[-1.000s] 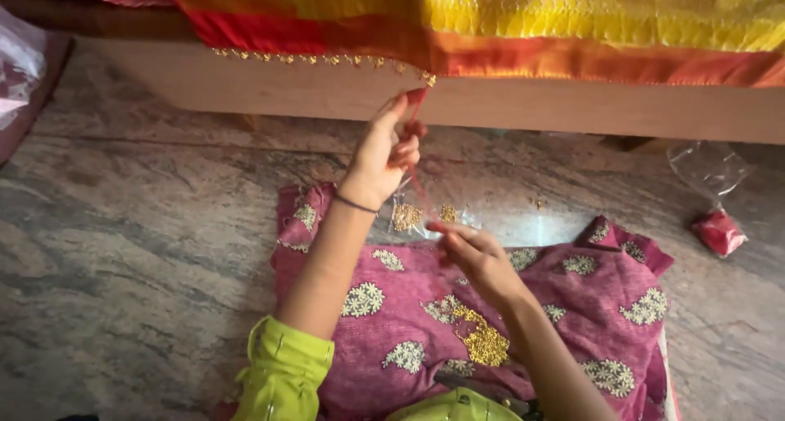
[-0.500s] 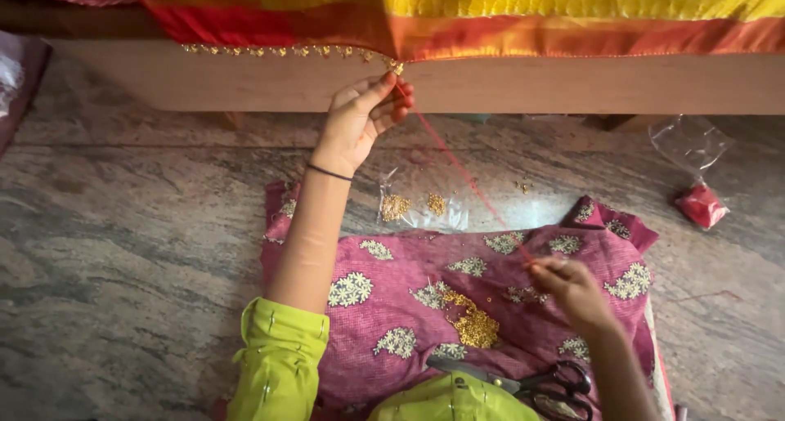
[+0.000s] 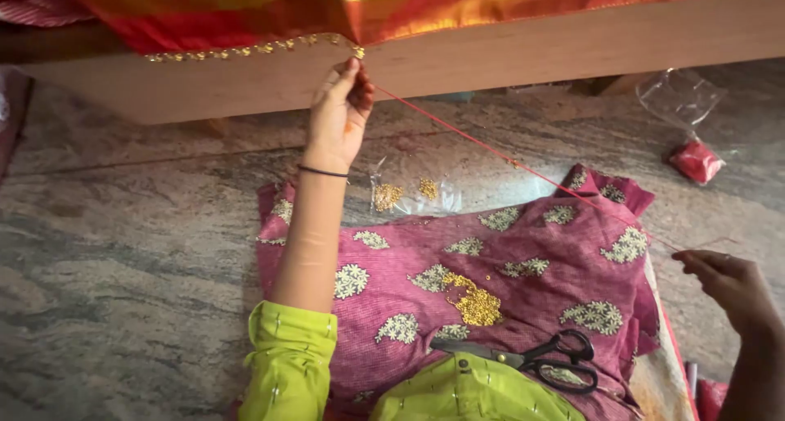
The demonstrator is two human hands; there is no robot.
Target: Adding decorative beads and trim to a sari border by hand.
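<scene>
The left hand [image 3: 342,110] is raised to the edge of the orange cloth [image 3: 458,12] that hangs over a wooden bed frame [image 3: 572,45], and its fingertips are pressed together, pinching the hem right at the last gold bead [image 3: 358,53] of the beaded trim [image 3: 245,51]. A red thread [image 3: 523,169] is drawn taut from that spot down to the right hand [image 3: 728,284], where its end is pinched between thumb and forefinger; whether a needle is held there cannot be told. The thread is stretched above a maroon flowered cloth [image 3: 523,249] spread on the stone floor [image 3: 123,249], on which a heap of loose gold beads [image 3: 474,302] and black-handled scissors [image 3: 540,357] are laid. A clear bag of beads [image 3: 405,194] is seen just beyond it, and a small red packet [image 3: 695,161] well apart to the right.

Several risks are judged likely. If the thread is pulled harder, it could be snapped or the hem puckered, since the line is already tight. If the left pinch is loosened, the last bead could be dragged out of line. The thread could also be snagged on the scissors, or the loose beads scattered, should the right hand be lowered across the maroon cloth.
</scene>
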